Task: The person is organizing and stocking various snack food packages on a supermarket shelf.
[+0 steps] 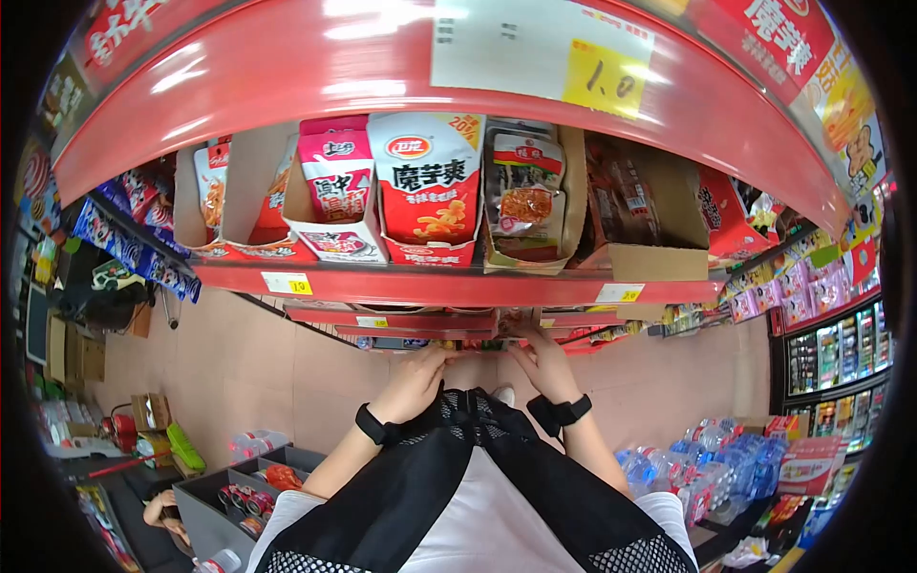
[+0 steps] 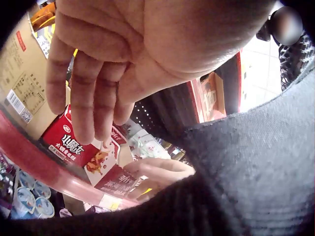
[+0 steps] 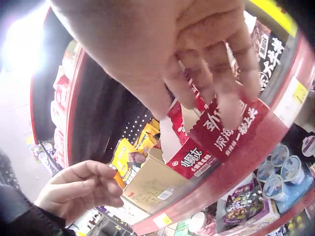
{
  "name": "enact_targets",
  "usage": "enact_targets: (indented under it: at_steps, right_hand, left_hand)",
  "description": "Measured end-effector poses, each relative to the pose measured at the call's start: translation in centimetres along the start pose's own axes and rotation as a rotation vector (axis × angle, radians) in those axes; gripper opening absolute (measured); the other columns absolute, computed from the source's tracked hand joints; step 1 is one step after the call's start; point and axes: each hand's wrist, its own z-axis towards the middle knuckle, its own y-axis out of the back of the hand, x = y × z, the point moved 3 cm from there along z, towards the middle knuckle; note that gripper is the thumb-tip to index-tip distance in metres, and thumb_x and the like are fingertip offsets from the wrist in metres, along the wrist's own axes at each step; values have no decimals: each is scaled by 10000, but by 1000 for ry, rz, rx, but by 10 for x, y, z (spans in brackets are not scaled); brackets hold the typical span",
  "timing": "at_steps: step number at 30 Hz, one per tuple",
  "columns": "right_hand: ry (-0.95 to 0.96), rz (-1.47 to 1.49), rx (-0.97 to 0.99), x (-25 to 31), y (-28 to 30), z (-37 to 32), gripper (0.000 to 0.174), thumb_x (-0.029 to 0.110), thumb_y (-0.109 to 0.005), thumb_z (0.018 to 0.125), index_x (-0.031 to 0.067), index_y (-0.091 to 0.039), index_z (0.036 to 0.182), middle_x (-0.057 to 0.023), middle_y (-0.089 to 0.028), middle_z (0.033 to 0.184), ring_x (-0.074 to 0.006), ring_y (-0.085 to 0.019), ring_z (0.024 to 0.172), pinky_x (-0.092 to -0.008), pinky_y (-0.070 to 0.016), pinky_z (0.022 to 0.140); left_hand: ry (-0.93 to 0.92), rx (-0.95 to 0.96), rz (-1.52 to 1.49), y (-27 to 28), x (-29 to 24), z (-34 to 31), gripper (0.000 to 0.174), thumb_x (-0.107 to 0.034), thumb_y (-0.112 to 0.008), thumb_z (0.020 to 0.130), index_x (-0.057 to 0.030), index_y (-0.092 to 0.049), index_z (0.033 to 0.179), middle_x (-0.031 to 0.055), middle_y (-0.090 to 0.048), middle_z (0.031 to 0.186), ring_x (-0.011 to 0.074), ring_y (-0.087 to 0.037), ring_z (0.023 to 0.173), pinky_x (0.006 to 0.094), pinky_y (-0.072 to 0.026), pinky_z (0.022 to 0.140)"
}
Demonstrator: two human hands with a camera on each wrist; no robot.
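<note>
Left wrist view: the fingers (image 2: 83, 105) of the left hand (image 2: 162, 39) hang nearly straight and close together, with nothing in them, just above a red display box (image 2: 69, 147) (white panel, red lettering) that stands at the front of a low red shelf (image 2: 29, 162). Right wrist view has the right hand (image 3: 147, 44) in much the same pose: its fingers (image 3: 231, 93) are loosely extended, gripping nothing, their tips over the open top of the same box. From the left wrist, those fingertips lie against the box's front flap; whether they press on it cannot be told. Beside the box sits a plain cardboard carton (image 3: 152, 189), with yellow packets (image 3: 125, 157) behind it. The shelf's front rail runs before both, and lidded cups (image 3: 280, 177) stand on the level below. Head view sets both hands low and close together, black bands (image 1: 371, 423) on the wrists. Higher up, snack bags (image 1: 427, 181) stand in a row, and bottled water (image 1: 712, 468) is stacked on the floor at the right.
</note>
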Motion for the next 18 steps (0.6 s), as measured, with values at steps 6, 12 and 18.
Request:
enact_targets:
  at_steps: [6, 12, 18]
  right_hand:
    - [-344, 313, -178, -51, 4, -16, 266, 168, -664, 898, 1, -592, 1091, -141, -629, 1084, -183, -665, 861, -289, -538, 751]
    - [-643, 953, 66, -45, -20, 15, 579, 251, -685, 886, 46, -402, 1347, -131, -547, 1266, -226, -530, 1182, -397, -492, 905]
    - [-664, 1169, 180, -82, -42, 33, 412, 105, -555, 927, 46, -440, 1318, -104, -579, 1216, -244, -566, 1146, -466, -525, 887]
  left_hand:
    - [22, 3, 0, -1, 1, 3, 229, 5, -477, 899, -14, -605, 1089, 157, -632, 973, 321, -628, 887, 396, -488, 780]
    - [40, 4, 24, -7, -6, 2, 231, -1, -482, 897, -13, -598, 1097, 158, -627, 977, 330, -621, 900, 396, -483, 790]
    - [59, -78, 4, -18, -5, -4, 223, -27, -492, 906, -5, -584, 1108, 167, -621, 992, 352, -606, 929, 411, -476, 806]
